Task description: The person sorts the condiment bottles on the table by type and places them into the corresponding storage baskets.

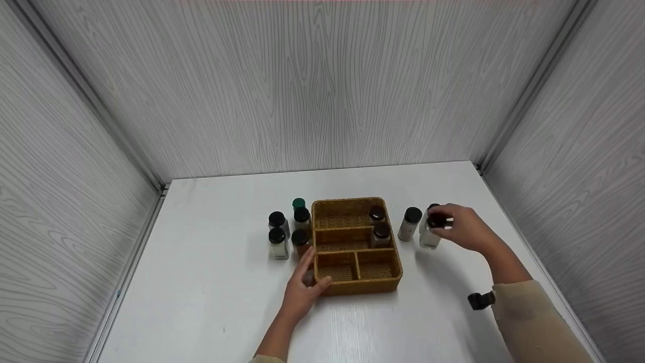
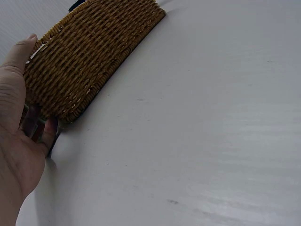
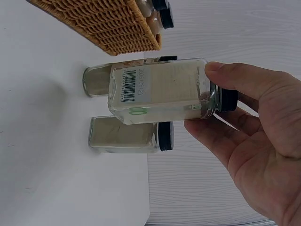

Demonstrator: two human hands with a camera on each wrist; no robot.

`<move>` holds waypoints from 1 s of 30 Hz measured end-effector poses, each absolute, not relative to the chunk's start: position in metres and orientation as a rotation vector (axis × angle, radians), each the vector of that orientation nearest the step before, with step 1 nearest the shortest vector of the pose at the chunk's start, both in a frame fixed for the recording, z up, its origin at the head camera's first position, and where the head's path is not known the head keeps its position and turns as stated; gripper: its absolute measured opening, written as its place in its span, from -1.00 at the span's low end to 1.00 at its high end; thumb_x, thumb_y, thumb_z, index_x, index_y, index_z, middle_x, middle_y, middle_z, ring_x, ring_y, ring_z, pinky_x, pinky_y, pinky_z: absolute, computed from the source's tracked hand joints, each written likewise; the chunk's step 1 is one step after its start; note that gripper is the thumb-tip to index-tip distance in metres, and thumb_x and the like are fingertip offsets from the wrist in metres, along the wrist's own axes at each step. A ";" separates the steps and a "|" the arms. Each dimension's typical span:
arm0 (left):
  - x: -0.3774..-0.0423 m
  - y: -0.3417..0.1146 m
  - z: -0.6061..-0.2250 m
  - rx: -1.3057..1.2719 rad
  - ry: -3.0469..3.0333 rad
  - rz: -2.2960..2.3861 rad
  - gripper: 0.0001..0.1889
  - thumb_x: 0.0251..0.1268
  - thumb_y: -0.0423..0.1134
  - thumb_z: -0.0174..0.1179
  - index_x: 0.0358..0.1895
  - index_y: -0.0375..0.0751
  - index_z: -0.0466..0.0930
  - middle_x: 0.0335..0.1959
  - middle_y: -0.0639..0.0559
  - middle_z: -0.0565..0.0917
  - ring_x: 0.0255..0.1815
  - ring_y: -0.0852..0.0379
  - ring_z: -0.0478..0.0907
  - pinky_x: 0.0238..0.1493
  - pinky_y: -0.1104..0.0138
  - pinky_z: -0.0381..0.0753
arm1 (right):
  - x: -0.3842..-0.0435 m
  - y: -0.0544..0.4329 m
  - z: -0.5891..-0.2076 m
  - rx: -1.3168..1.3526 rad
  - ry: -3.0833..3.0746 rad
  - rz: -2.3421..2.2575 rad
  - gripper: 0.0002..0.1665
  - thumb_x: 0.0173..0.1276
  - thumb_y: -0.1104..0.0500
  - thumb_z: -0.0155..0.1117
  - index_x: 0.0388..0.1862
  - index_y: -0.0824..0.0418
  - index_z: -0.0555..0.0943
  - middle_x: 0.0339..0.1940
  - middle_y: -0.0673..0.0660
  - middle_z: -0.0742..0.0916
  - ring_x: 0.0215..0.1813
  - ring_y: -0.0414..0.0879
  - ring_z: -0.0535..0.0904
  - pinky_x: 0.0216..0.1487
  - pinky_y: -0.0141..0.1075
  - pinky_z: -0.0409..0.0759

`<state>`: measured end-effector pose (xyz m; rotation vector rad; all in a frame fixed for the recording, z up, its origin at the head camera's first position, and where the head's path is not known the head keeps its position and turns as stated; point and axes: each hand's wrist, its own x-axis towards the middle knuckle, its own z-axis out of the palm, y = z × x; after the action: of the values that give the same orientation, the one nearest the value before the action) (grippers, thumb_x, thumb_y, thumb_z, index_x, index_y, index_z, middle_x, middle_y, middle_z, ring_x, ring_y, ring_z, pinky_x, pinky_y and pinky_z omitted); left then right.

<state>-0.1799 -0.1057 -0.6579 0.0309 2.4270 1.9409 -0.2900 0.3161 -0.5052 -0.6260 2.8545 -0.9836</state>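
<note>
My right hand (image 1: pixel 467 229) pinches a clear square spice jar (image 3: pixel 160 92) near its black cap, thumb on one side and fingers on the other. Pale contents and a barcode label show in the right wrist view; the jar is held off the table. Beside it stand a second pale jar (image 3: pixel 124 134) and a round-capped spice jar (image 1: pixel 407 228). My left hand (image 1: pixel 301 295) holds the front left corner of a brown wicker basket (image 1: pixel 360 288), thumb at the rim, fingers along the side. Two dark-capped jars (image 1: pixel 381 235) stand in the basket's back and middle compartments, at the right.
Left of the basket stand several spice jars (image 1: pixel 278 247) with black caps, and one green-capped jar (image 1: pixel 299 203) behind them. The white table (image 1: pixel 211 282) is bounded by a grey wood-grain back panel (image 1: pixel 322 101) and side panels.
</note>
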 end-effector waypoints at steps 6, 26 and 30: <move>-0.180 -0.105 -0.657 0.030 2.427 1.938 -0.11 0.46 0.00 0.46 0.74 0.34 0.18 0.83 0.14 0.09 0.85 -0.27 -0.03 0.71 -0.37 0.13 | -0.286 0.310 -0.495 -0.616 2.837 -0.993 -0.46 0.47 0.30 0.48 0.39 0.37 0.63 0.25 0.33 0.75 0.29 0.27 0.71 0.35 0.13 0.72; -0.180 -0.105 -0.657 0.038 2.424 1.947 -0.11 0.46 -0.02 0.46 0.75 0.31 0.17 0.83 0.12 0.09 0.85 -0.26 -0.03 0.71 -0.35 0.16 | -0.283 0.289 -0.474 -0.717 2.917 -0.996 -0.42 0.40 0.31 0.55 0.39 0.30 0.66 0.17 0.28 0.78 0.15 0.17 0.76 0.26 0.17 0.75; -0.180 -0.105 -0.656 0.040 2.424 1.945 -0.11 0.47 -0.02 0.46 0.75 0.29 0.17 0.83 0.10 0.09 0.84 -0.26 -0.02 0.70 -0.32 0.21 | -0.283 0.285 -0.472 -0.727 2.939 -0.980 -0.40 0.40 0.30 0.56 0.40 0.29 0.65 0.18 0.27 0.79 0.15 0.17 0.77 0.23 0.13 0.76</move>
<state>-0.1799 -0.1054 -0.6565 0.0396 2.4242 1.9449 -0.2834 0.2851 -0.4719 -0.7270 2.9385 -0.9796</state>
